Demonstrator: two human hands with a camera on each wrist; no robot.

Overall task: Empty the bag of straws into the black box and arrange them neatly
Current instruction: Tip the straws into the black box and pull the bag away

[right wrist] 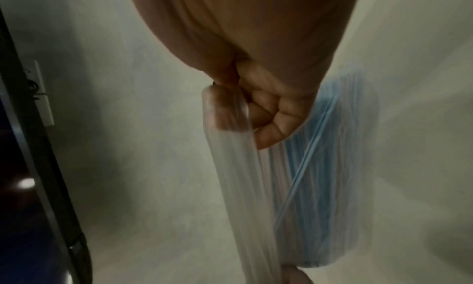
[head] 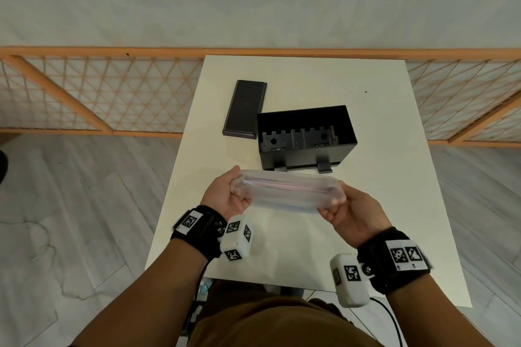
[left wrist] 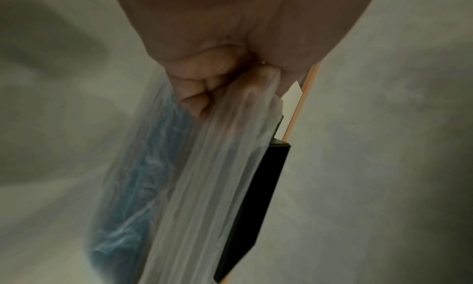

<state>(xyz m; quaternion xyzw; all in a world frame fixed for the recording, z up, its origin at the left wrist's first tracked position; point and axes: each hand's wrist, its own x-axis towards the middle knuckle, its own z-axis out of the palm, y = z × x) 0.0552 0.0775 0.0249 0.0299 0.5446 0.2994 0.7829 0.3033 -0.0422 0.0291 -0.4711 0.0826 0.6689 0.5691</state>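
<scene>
A clear plastic bag of straws (head: 287, 190) hangs level above the white table (head: 394, 205), just in front of the open black box (head: 306, 136). My left hand (head: 231, 191) grips the bag's left end and my right hand (head: 342, 210) grips its right end. In the left wrist view the curled fingers (left wrist: 202, 86) clutch the bag (left wrist: 194, 177), with blue straws showing through. The right wrist view shows my fingers (right wrist: 271, 114) curled round the bag (right wrist: 302, 197) of blue straws. The box stands empty, with notched dividers inside.
The box's black lid (head: 245, 108) lies flat on the table to the left of the box. An orange lattice rail (head: 98, 93) runs behind the table. Grey floor lies to both sides.
</scene>
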